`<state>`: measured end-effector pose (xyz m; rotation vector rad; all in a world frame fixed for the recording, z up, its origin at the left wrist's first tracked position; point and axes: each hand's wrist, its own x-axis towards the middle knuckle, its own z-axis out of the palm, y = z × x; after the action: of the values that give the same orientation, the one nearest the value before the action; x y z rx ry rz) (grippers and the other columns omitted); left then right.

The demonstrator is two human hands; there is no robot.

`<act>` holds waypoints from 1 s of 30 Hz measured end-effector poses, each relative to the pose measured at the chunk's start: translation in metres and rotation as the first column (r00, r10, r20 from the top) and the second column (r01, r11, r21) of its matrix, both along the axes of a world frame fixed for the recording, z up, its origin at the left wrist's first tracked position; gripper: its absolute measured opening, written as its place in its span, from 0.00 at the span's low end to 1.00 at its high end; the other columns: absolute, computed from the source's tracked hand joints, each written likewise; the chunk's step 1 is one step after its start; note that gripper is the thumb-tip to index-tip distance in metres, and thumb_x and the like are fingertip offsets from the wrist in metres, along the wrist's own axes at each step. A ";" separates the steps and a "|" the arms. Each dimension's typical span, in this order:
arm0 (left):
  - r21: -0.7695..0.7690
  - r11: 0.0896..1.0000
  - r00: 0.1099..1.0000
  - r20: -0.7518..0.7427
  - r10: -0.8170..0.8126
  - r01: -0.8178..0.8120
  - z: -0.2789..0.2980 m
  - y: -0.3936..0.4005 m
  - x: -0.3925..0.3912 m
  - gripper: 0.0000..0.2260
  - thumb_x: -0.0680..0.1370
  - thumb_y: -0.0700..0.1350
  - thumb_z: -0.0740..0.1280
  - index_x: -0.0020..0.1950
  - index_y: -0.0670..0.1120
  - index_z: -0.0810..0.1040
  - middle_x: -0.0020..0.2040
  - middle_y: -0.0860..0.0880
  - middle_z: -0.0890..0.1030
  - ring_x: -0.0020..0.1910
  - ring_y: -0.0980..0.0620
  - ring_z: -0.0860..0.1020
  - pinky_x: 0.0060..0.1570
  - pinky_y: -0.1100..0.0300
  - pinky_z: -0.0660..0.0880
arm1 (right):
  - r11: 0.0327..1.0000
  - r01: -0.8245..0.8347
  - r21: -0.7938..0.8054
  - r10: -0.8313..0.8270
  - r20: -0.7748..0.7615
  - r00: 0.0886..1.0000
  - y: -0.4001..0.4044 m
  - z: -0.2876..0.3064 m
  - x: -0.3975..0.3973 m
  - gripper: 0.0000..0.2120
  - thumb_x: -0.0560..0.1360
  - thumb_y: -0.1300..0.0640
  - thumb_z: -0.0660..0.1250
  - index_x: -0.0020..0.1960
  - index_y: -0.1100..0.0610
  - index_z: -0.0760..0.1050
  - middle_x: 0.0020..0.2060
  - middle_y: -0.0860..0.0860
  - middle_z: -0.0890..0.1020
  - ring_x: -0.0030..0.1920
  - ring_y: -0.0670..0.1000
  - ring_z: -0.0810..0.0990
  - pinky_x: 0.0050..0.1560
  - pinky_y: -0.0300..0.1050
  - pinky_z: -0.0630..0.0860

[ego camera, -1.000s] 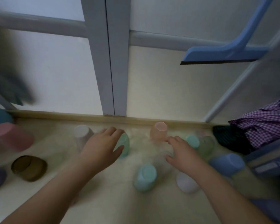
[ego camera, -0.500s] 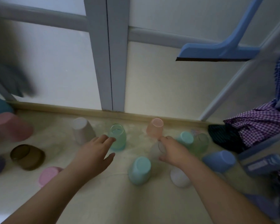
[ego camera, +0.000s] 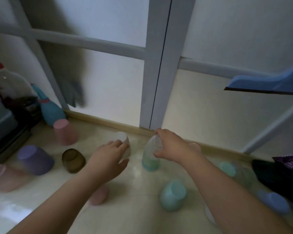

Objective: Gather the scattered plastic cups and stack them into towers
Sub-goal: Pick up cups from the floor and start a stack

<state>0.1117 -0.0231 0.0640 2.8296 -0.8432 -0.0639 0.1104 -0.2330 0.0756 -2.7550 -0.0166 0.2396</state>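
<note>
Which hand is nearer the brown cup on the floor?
Left. The left hand sits just right of the brown cup, resting on a white cup; the right hand is farther right, holding a clear cup.

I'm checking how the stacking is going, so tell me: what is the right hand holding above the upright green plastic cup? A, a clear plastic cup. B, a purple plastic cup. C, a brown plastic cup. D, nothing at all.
A: the right hand grips a clear plastic cup directly over the green plastic cup, while the brown plastic cup and purple plastic cup sit untouched on the floor.
</note>
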 end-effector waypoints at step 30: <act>0.134 0.950 0.921 -0.238 0.309 -0.284 -0.057 0.161 0.067 0.23 0.74 0.51 0.63 0.67 0.47 0.64 0.67 0.44 0.68 0.62 0.42 0.69 0.54 0.47 0.75 | 0.983 -0.140 0.118 0.134 0.061 0.989 0.137 -0.032 0.004 0.23 0.69 0.50 0.68 0.62 0.52 0.69 0.60 0.50 0.75 0.60 0.51 0.73 0.60 0.47 0.71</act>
<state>0.1785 0.1375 0.0067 2.9167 -0.3600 -0.4276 0.1142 -0.0956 0.0439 -2.6399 -0.2281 0.1954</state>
